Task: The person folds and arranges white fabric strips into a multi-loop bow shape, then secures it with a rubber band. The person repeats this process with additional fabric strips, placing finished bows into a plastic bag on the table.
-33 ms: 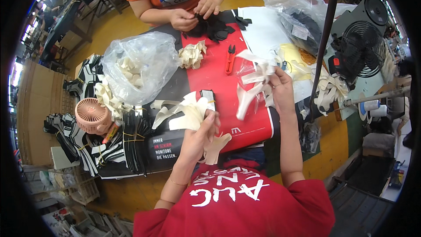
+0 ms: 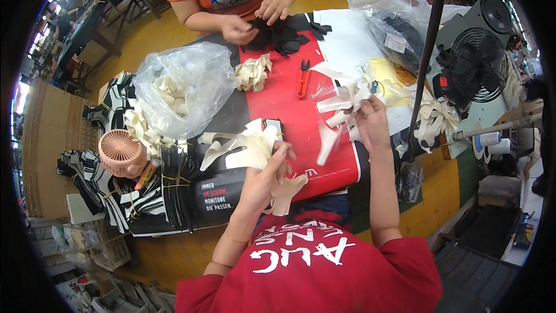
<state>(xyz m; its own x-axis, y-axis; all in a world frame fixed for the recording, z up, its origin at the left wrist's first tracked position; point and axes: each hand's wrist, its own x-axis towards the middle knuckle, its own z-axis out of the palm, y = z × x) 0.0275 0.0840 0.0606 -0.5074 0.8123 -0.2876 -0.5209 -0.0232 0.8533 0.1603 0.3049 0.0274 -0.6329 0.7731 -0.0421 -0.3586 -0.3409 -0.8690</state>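
My left hand (image 2: pixel 267 181) is closed on a fanned bunch of cream fabric pieces (image 2: pixel 253 145), held over the front of the table. One more cream piece (image 2: pixel 285 192) hangs below its fingers. To the right, my right hand (image 2: pixel 372 120) pinches several loose cream cut pieces (image 2: pixel 337 103), with what looks like thin clear plastic among them; they are partly blurred. Between and beyond my hands lies a pair of red-handled thread snips (image 2: pixel 303 80) on the red part of the table cover (image 2: pixel 281 104). A small dark-edged stack (image 2: pixel 275 124) lies behind the left bunch.
Across the table a person in orange handles black pieces (image 2: pixel 284 37). A clear bag (image 2: pixel 188 84) of cream pieces, a pink fan (image 2: pixel 123 153) and banded black-and-white bundles (image 2: pixel 178 182) occupy the left. At right stand a black fan (image 2: pixel 478 64) and a dark upright pole (image 2: pixel 428 52).
My right hand has shifted slightly toward me, and the cream pieces hanging from it have swung a little right. My left hand stays almost in place. The other person's fingers have opened slightly.
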